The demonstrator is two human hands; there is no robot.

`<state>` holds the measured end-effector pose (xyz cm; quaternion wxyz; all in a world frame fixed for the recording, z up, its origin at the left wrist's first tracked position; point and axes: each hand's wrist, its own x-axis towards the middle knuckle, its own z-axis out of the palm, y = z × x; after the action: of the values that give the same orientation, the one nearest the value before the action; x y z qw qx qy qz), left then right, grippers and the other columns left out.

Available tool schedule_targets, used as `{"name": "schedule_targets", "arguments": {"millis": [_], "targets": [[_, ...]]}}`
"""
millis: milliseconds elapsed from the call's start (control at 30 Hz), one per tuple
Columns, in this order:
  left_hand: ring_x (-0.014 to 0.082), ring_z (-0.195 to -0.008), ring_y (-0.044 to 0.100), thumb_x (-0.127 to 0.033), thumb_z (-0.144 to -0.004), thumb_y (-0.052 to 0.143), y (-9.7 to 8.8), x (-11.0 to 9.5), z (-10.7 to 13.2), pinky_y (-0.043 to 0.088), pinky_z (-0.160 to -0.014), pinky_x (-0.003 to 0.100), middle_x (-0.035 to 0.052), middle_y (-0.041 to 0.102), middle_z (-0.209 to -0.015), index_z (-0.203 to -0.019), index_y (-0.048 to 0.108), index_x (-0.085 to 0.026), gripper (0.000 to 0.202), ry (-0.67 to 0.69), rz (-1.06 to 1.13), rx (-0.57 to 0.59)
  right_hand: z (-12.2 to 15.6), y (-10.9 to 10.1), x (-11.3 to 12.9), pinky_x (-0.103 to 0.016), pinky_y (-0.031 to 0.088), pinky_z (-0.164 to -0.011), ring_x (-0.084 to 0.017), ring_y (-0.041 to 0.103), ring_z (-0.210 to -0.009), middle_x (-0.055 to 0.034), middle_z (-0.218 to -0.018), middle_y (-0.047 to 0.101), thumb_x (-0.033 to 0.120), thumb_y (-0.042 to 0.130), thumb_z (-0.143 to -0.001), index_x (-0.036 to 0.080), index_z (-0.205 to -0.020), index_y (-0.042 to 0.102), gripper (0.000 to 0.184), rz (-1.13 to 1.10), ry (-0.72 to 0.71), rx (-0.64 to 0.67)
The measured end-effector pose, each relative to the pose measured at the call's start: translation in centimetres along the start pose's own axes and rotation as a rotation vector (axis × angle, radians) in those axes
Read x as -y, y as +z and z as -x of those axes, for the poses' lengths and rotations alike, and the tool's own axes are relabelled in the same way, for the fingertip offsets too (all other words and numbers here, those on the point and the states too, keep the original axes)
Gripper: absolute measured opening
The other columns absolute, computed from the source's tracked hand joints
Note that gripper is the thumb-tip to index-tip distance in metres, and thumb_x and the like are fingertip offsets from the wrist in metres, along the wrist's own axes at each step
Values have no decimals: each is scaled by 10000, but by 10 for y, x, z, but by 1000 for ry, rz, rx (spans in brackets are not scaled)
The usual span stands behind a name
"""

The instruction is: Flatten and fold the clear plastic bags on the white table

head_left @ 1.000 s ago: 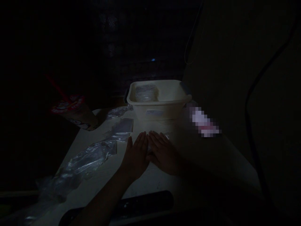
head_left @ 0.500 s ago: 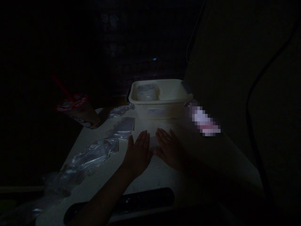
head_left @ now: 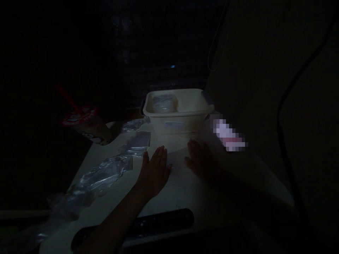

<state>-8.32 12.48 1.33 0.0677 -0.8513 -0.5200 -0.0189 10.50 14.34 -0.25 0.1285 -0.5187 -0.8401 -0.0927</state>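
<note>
My left hand (head_left: 154, 173) lies flat on the white table (head_left: 172, 194), fingers stretched out and thumb apart. To its right, my right hand (head_left: 201, 160) is spread over the tabletop, dim and a little blurred; nothing shows in its grasp. Something thin and clear, perhaps a plastic film, may lie between the hands, but the dark hides it. Beyond them stands a cream plastic basin (head_left: 180, 123) with grey handles. Inside it, at the left, sits a stack of clear plastic packets (head_left: 164, 103). Clear plastic bags (head_left: 106, 173) trail along the table left of my left hand.
A drink cup (head_left: 91, 127) with a red lid and straw stands at the left edge. A long black object (head_left: 161, 224) lies near the front, partly under my left forearm. At right is a blurred-out bright item (head_left: 229, 135). A dark cable (head_left: 282, 123) hangs beside it.
My right hand has moved right, away from my left hand, widening the gap between them. My left hand stays flat in place. The view has shifted slightly.
</note>
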Motion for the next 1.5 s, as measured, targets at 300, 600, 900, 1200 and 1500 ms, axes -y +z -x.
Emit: {"name": "schedule_targets", "arguments": {"millis": [300, 600, 900, 1200, 1500], "targets": [[230, -1222, 184, -324, -840, 192, 4, 1, 0, 155, -932, 515, 149, 242, -1323, -1247, 237, -61, 487, 14, 26, -25, -14, -13, -19, -363, 348, -833, -202, 508, -941, -111, -1030, 573, 236, 343, -796, 126, -958, 555, 288, -107, 53, 3], [246, -1203, 233, -339, -823, 277, 2, 1, 1, 130, -938, 525, 179, 302, -1292, -1246, 249, -61, 507, -4, 271, -94, -77, -22, -11, -269, 379, -677, -186, 550, -796, -52, -832, 628, 264, 550, -648, 156, -850, 601, 234, -214, -106, 437], [208, -930, 529, -375, -772, 398, 3, 31, -14, 393, -798, 335, 122, 574, -1045, -1037, 533, -111, 398, -267, 1255, -210, -87, -38, -3, -280, 323, -664, -178, 530, -764, -29, -766, 610, 256, 567, -633, 193, -648, 630, 90, -214, -241, 434], [103, -527, 525, -300, -597, 620, -5, 34, -12, 388, -538, 209, -27, 606, -567, -665, 653, -130, 185, -305, 1627, -6, -90, -47, 18, -361, 313, -780, -201, 466, -880, -54, -884, 550, 200, 587, -624, 185, -796, 589, 173, -453, -350, 27], [126, -561, 564, -302, -644, 565, -1, 27, -16, 413, -551, 241, 23, 639, -701, -932, 568, -136, 332, -425, 1871, -225, -61, -6, 9, -326, 467, -591, -166, 589, -649, -79, -735, 603, 361, 414, -725, 142, -783, 529, 254, -1466, 520, 280]]}}
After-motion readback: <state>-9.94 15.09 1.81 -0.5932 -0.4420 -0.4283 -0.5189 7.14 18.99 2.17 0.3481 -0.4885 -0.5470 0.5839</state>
